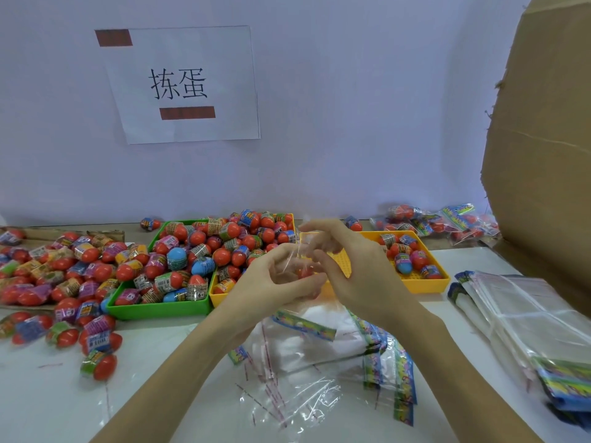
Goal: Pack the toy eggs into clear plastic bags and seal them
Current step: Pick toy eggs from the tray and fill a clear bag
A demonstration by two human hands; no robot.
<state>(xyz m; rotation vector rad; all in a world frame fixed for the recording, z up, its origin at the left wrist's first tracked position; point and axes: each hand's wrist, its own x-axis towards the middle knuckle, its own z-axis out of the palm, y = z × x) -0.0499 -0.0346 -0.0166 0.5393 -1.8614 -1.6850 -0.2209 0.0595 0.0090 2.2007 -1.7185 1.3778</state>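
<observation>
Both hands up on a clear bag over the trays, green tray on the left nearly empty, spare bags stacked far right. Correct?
Not quite: in the head view the green tray is piled full of toy eggs. The rest holds: the left hand and right hand hold a clear bag above the trays, and the spare bags are stacked at far right.

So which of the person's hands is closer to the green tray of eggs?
The left. The left hand is just right of the green tray, near its front corner. The right hand is farther right, over the yellow tray. Both hold a clear bag.
</observation>
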